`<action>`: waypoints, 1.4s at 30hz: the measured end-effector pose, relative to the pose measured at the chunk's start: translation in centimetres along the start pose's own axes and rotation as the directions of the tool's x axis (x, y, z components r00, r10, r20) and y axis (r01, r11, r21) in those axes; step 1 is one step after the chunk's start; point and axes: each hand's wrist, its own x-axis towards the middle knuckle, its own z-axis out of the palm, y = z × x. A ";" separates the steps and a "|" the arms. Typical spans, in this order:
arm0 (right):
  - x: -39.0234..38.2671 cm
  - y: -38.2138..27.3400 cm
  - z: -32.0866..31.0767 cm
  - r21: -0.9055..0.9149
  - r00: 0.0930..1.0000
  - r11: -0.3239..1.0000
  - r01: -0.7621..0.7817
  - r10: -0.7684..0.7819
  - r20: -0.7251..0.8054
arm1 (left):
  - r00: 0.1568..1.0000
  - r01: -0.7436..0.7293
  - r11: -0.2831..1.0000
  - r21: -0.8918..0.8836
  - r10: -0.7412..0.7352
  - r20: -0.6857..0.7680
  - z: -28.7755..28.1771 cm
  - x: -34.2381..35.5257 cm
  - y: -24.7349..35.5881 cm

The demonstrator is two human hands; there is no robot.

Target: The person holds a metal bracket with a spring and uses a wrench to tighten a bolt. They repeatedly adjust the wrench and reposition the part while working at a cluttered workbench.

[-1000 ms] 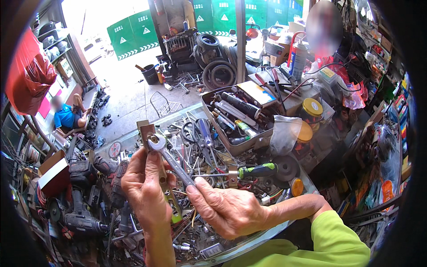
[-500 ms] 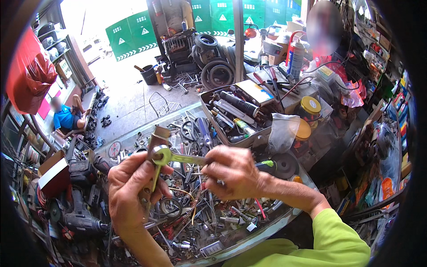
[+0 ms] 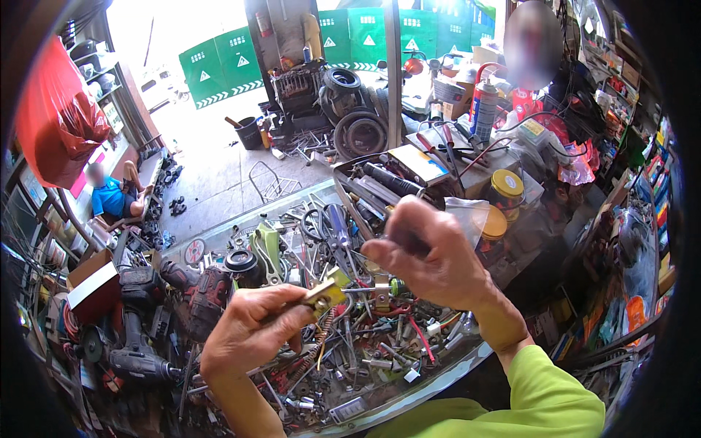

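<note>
My left hand [image 3: 255, 332] pinches a small brass-coloured metal bracket [image 3: 326, 293] between thumb and fingers, above the cluttered bench. The bracket has a hole and an upturned end. Up and to its right, my right hand [image 3: 434, 255] is lifted with curled fingers. Whatever those fingers hold, if anything, is hidden from view. Below that hand lie another small metal bracket [image 3: 381, 293] and a bright green round piece [image 3: 398, 286]. The spanner seen earlier cannot be made out in either hand.
Loose bolts, springs and tools cover the glass-topped bench [image 3: 438, 379]. A power drill [image 3: 139, 354] lies at left, near an open box [image 3: 91, 288]. Yellow-lidded jars [image 3: 507, 184] and a spray can [image 3: 483, 109] stand at right. A person in blue [image 3: 109, 197] sits far left.
My right hand has come away from the bracket and moved up and right; the spanner no longer shows. My left hand has moved right and tilted the bracket from upright to nearly level.
</note>
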 end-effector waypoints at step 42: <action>1.6 3.7 -3.1 0.413 0.960 0.910 0.027 -0.139 0.244 | 0.910 -0.253 0.760 -0.599 -0.023 -0.413 1.9 3.4 -2.0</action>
